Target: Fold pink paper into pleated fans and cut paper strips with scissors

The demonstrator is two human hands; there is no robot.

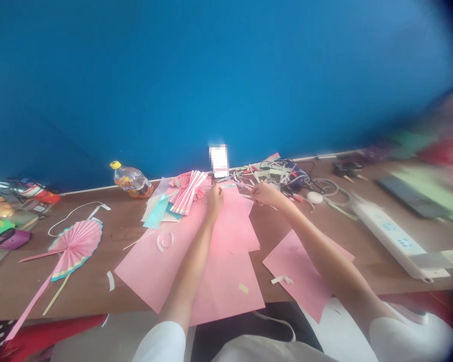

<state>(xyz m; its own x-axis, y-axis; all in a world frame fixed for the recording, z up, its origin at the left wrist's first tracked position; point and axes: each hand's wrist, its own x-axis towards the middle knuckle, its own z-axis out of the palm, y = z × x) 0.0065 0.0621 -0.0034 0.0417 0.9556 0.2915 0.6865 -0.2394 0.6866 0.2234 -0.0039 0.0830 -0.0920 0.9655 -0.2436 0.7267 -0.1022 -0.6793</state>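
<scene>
My left hand (215, 197) is closed in a pinch over the far part of the pink paper sheets (226, 281), beside a pleated pink paper piece (189, 192). What its fingertips hold is too small to make out. To the right, my right hand (263, 194) is also pinched, close to a heap of paper strips (275, 173). Thin pale bits show near its fingers, but I cannot tell whether it grips one. Blue paper (157, 212) lies left of the pleated piece. A curled white strip (165, 241) rests on the pink sheet.
A drink bottle (132, 180) leans near the blue wall (226, 75). At left lies a pink folded fan (77, 246) with blue edging. On the right are a white power strip (394, 236), a smaller pink sheet (300, 269), keys (347, 170) and cables (330, 188).
</scene>
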